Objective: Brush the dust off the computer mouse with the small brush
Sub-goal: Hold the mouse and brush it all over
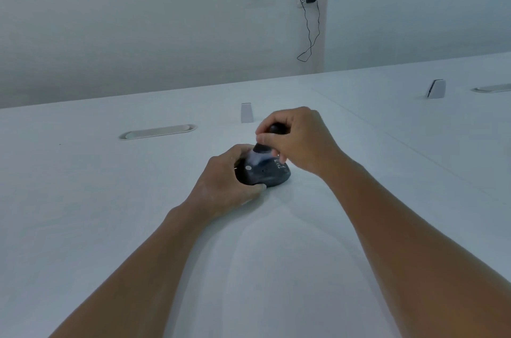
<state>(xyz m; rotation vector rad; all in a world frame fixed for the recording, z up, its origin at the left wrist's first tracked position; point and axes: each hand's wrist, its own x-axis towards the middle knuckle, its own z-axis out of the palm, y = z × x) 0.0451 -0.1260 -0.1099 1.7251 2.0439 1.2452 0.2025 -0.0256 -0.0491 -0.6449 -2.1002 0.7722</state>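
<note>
Your view takes in a wide white table [110,227] that fills the lower half of the frame, with a pale wall [138,20] behind it. A seam runs across the table's right part, dividing it from a second top. A black cable [308,20] hangs down the wall from a plug [310,0] and loops just above the table's far edge.

Your two bare forearms reach in from the bottom edge and meet near the middle of the table. Your left hand [226,183] grips the mouse [265,172] from its left side, thumb curled along the near edge, so that side is hidden. The mouse sits on the table, dark, turned so its underside with a pale round spot and small printed marks faces you. Your right hand [298,138] is curled round the brush [269,141], pinching its black handle; the pale bristles press on top of the mouse and look blurred. Your right fingers cover most of the handle.

Beyond the hands, an oval cable slot [158,131] lies to the left, well apart from the mouse. A small white wedge [246,112] stands just behind your right hand. Another wedge [436,88] and a second slot [492,88] sit far right.
</note>
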